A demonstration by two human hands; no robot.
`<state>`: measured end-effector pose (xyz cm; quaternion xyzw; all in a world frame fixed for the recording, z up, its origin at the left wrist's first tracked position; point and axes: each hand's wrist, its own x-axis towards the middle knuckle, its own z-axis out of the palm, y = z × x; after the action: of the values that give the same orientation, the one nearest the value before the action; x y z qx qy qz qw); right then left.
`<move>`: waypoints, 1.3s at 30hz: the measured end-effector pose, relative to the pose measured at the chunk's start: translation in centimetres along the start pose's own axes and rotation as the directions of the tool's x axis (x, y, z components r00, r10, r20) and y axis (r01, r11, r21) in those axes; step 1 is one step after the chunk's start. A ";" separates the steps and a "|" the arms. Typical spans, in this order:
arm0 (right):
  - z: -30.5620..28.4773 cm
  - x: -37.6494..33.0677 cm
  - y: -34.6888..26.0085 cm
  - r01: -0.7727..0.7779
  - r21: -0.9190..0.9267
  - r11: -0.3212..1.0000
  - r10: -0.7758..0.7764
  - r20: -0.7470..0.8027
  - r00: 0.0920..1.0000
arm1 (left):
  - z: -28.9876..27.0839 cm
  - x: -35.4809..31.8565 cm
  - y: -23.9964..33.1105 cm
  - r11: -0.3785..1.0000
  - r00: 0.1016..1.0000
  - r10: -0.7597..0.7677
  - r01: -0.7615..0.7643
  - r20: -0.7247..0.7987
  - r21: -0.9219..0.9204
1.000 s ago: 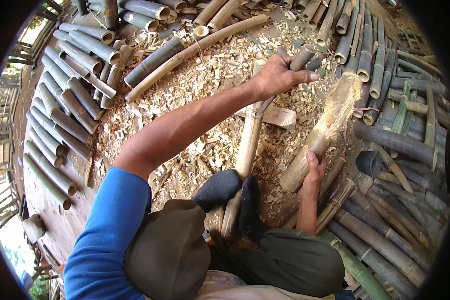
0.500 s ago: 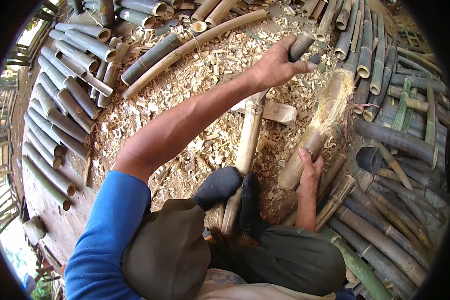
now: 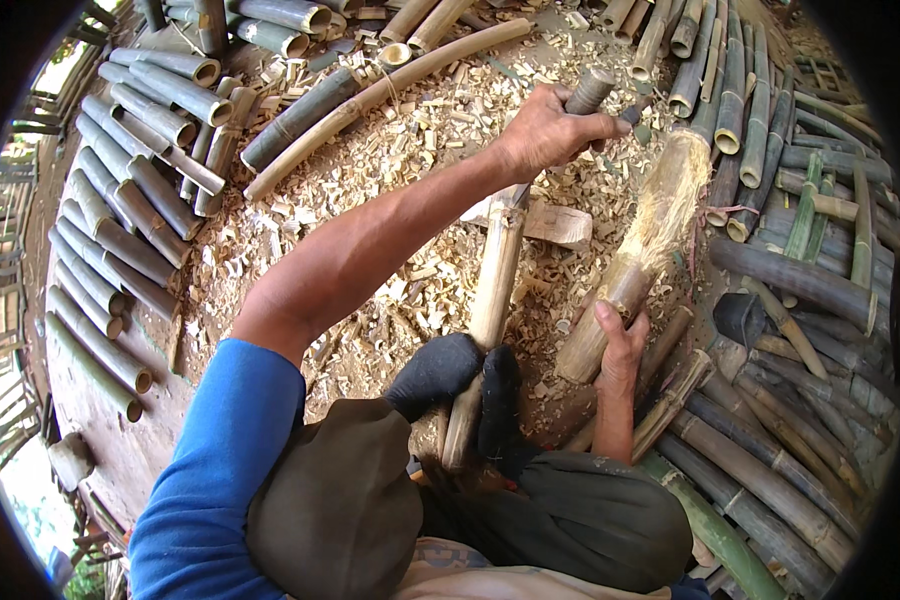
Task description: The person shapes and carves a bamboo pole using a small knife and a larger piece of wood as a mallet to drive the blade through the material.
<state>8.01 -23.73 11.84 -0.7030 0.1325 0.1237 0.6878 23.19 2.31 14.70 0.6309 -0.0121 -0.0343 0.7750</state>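
My left hand (image 3: 555,130), reaching out from a blue sleeve, is closed around a dark, ridged round handle (image 3: 591,92) whose end sticks out above the thumb. Below that hand, a narrow metal blade (image 3: 521,194) meets the top of a pale bamboo pole (image 3: 497,275); the forearm hides how blade and handle join. The pole is wedged between my two feet in black socks (image 3: 440,370). My right hand (image 3: 622,345) grips the lower part of a thick bamboo piece (image 3: 660,210), its side frayed into pale fibres, tilted up and away to the right.
Pale shavings (image 3: 400,190) cover the ground ahead. A wood block (image 3: 558,224) lies behind the pole. Cut bamboo tubes (image 3: 135,215) are laid in rows at the left, and more bamboo (image 3: 770,480) is piled at the right. A long curved bamboo strip (image 3: 390,90) lies at the far side.
My left hand has shifted slightly left and down with the handle, its thumb now further across. The thick bamboo piece in my right hand has tipped very slightly.
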 end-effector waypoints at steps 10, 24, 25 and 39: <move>0.0 0.1 -0.5 0.005 0.011 1.000 -0.006 0.051 0.999 | 0.3 0.1 -0.6 1.000 0.999 0.017 -0.018 0.050 0.016; 0.1 -0.2 -0.8 0.026 -0.043 0.999 -0.024 0.046 0.999 | 0.4 -0.1 -0.7 0.996 0.999 -0.004 0.000 0.044 0.090; 0.3 -0.2 -0.9 0.036 -0.046 0.998 -0.034 0.040 0.999 | 0.4 -0.2 -0.7 0.997 0.999 -0.006 0.002 0.050 0.081; 0.0 0.4 -2.1 0.060 -0.009 0.998 -0.059 0.076 0.995 | -0.1 -0.7 -0.5 1.000 0.999 0.003 -0.003 0.054 -0.008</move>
<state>9.14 -23.72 13.62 -0.7054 0.0848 0.1305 0.6916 22.52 2.33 14.22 0.6267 -0.0338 -0.0502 0.7769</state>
